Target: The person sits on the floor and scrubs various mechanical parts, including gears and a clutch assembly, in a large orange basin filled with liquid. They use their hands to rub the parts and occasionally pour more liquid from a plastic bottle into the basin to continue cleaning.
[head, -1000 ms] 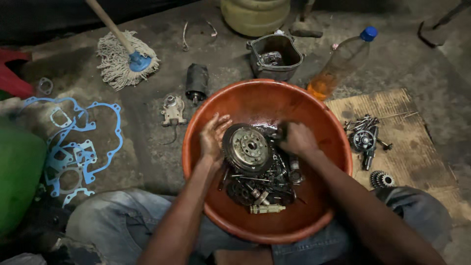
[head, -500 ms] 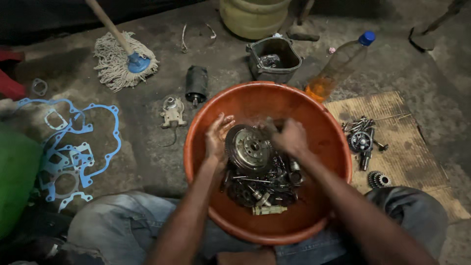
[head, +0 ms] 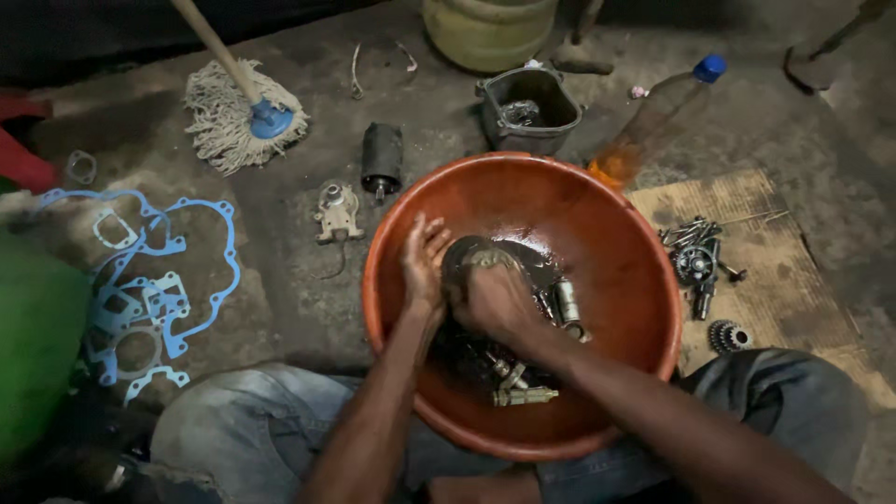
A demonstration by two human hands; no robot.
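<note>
Here, the left hand [head: 425,261] steadies a round, toothed metal disc [head: 467,252] in the glossy orange plastic basin [head: 616,280]. The right hand [head: 495,299] presses flat upon the disc, hiding it; oily bolts [head: 518,387] lie beneath.

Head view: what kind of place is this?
Likely an informal engine repair workshop, floor level: an orange basin of oily metal parts, blue gaskets laid out on the concrete floor, and gears on cardboard.

The orange plastic basin [head: 597,215] is glossy where oily liquid wets it, and in it lie dull, greasy metal parts [head: 523,383], while beside the basin rough corrugated cardboard [head: 793,280] bears more grimy metal gears [head: 698,266] on matt, gritty concrete floor [head: 308,299].
</note>
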